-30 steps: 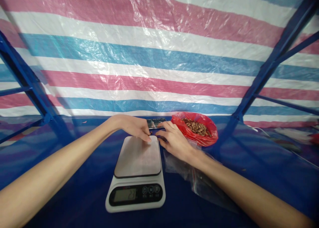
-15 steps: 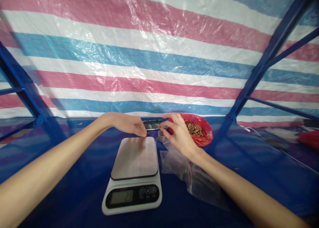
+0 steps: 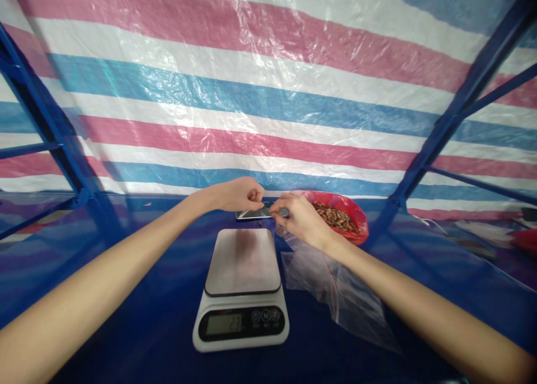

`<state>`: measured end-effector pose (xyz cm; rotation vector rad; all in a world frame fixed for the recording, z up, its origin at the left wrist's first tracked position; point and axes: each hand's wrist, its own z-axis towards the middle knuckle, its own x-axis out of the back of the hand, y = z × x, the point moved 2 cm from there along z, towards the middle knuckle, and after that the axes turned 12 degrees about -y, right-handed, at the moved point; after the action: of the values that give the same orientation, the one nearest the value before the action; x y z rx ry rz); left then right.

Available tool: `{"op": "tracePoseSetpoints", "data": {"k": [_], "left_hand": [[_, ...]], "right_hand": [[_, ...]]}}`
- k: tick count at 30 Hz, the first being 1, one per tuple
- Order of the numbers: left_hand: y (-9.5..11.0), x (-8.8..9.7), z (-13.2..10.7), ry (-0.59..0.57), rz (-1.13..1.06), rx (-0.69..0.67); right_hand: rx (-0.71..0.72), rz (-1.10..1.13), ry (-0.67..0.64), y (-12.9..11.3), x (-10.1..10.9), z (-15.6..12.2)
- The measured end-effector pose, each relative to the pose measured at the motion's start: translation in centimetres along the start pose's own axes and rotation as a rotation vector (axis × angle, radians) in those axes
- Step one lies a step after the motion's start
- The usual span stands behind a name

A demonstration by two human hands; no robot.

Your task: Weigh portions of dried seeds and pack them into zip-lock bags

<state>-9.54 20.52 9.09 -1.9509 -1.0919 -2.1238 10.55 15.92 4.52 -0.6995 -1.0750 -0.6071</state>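
Observation:
My left hand is curled into a pinch just above a phone that lies flat behind the kitchen scale. My right hand is also pinched, its fingertips meeting those of the left over the phone's right end. What the fingers hold is too small to name. The scale has a bare steel platform and a lit display. A red plastic bag of brown nuts sits just right of my right hand. A clear zip bag lies flat under my right forearm.
The blue table surface is backed by a pink, white and blue striped tarp. Blue metal frame posts slant up on both sides. Another red object shows at the far right edge.
Both hands lifted off the scale's back edge and drew together over the phone, fingers closing into pinches. The view shifted slightly left.

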Motion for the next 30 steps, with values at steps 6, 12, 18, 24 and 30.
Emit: {"op": "tracePoseSetpoints", "data": {"k": [6,12,18,24,30], "left_hand": [[0.7,-0.7,1.0,0.164,0.19,-0.062],[0.1,-0.8,1.3,0.175,0.244,-0.05],[1.0,-1.8,1.8,0.229,0.077,-0.125],[4.2,-4.0,0.7,0.294,-0.19,-0.085],[4.9,-5.0,-3.8,0.401,0.022,0.068]], "right_hand": [[-0.184,-0.147,-0.259,-0.4,-2.5,4.4],[-0.123,-0.075,-0.332,0.1,-2.8,4.9],[-0.023,0.395,-0.057,3.8,0.6,2.1],[0.038,0.519,-0.083,4.1,-0.5,-0.7],[-0.015,0.354,0.074,6.3,3.4,-2.7]]}}
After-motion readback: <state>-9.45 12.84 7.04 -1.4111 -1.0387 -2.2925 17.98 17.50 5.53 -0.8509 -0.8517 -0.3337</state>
